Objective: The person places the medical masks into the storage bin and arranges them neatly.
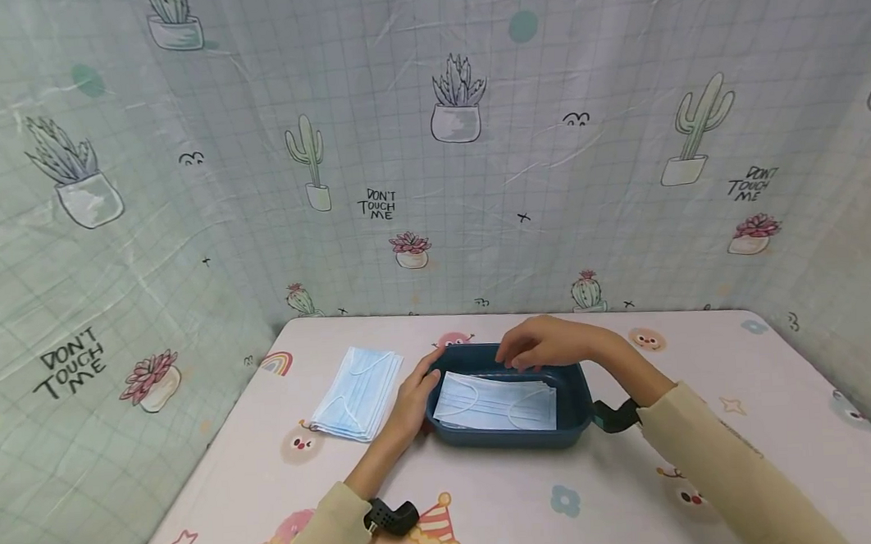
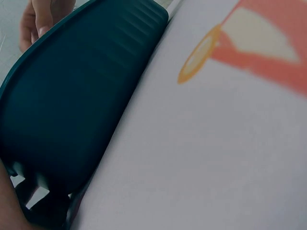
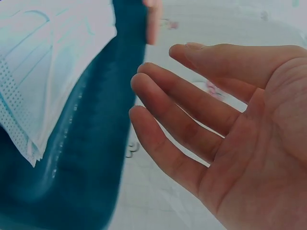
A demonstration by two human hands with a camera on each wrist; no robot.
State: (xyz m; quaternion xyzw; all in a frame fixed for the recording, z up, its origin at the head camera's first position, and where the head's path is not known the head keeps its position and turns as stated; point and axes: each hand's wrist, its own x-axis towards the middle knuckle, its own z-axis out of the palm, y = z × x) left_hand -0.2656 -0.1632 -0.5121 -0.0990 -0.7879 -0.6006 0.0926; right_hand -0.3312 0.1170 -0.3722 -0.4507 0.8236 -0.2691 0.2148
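Note:
A dark blue-green plastic basket (image 1: pixel 507 439) sits on the table with a stack of pale blue face masks (image 1: pixel 496 404) lying flat inside it. My left hand (image 1: pixel 411 401) holds the basket's left end, the thumb at the rim; in the left wrist view only a sliver of this hand shows at the lower left. Over the basket's far right part hovers my right hand (image 1: pixel 550 341), its fingers loosely bent. Seen in the right wrist view, that hand's fingers (image 3: pixel 168 100) are spread beside the basket wall, with nothing in them.
A second stack of blue face masks (image 1: pixel 358 393) lies on the table just left of the basket. The table (image 1: pixel 515 514) wears a pale cartoon-printed cover. Behind it hangs a cactus-printed curtain (image 1: pixel 549 176), which also closes off the sides.

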